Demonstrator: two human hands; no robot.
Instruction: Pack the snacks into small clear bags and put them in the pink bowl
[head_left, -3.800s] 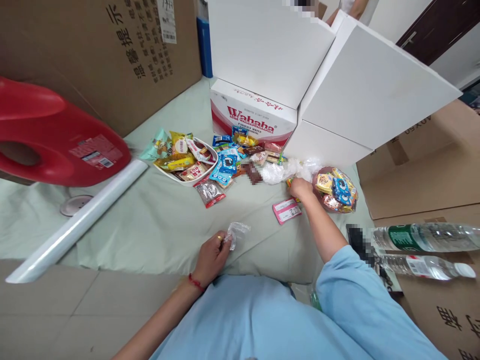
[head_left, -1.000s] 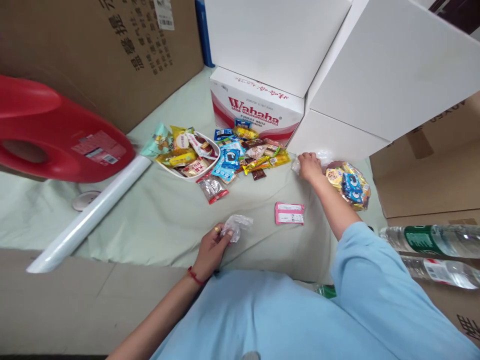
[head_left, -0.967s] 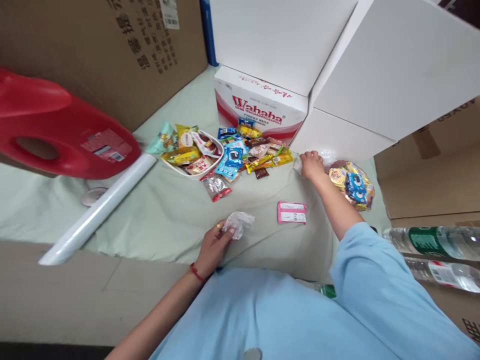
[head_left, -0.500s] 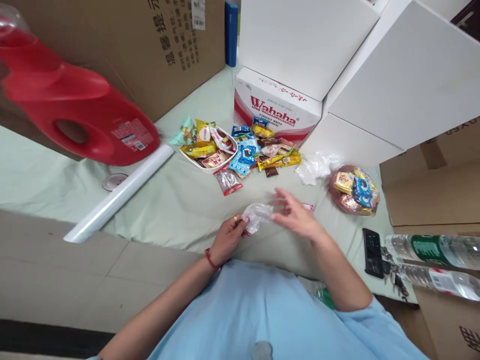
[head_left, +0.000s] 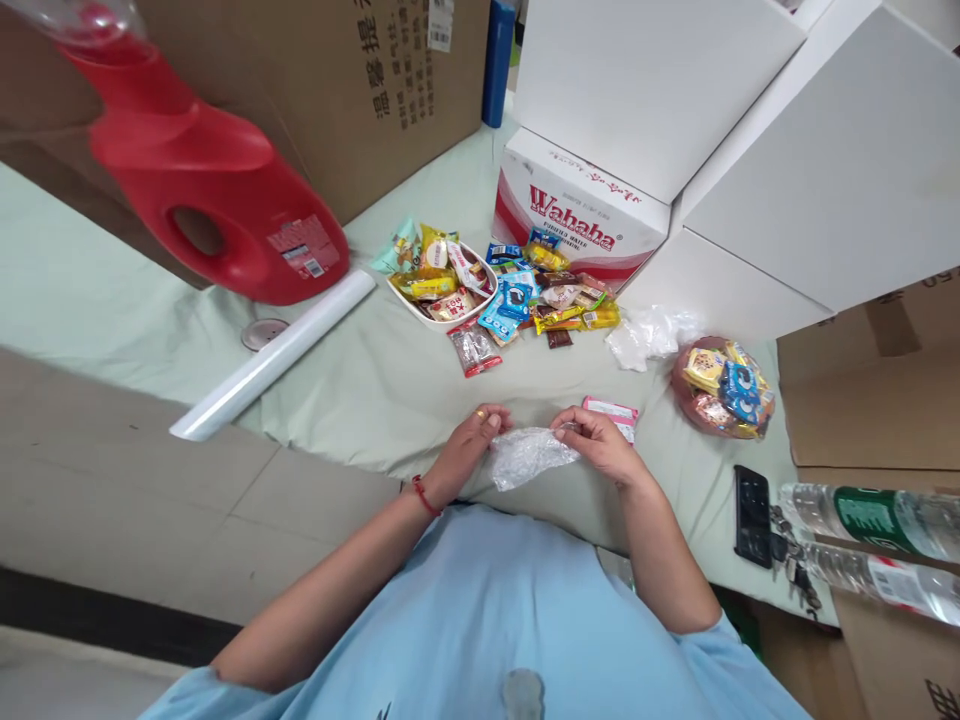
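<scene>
A crumpled clear plastic bag [head_left: 531, 458] is stretched between my hands, low over the cloth. My left hand [head_left: 474, 440] pinches its left end between thumb and fingers. The upper right corner is gripped by my right hand [head_left: 600, 443], thumb against fingertips. Just behind the right hand lies a pink-and-white packet [head_left: 616, 415], partly covered by that hand. Beyond, a white dish [head_left: 439, 322] holds several wrapped snacks, and a pile of more snack packets [head_left: 559, 295] lies beside it. Near the front of them is a clear packet with red ends [head_left: 475, 348].
A red jug [head_left: 225, 190] and a white roll [head_left: 274, 355] are on the left. At the back stands a Wahaba-printed box [head_left: 577, 215]. Rightward are crumpled white plastic [head_left: 652, 335], a round bowl of snacks [head_left: 686, 385], a phone [head_left: 752, 515], keys [head_left: 795, 570] and bottles [head_left: 870, 520].
My right hand has closed on the bag, which is now spread out between both hands. The pink-and-white packet shows more. The view has shifted, so things appear further right.
</scene>
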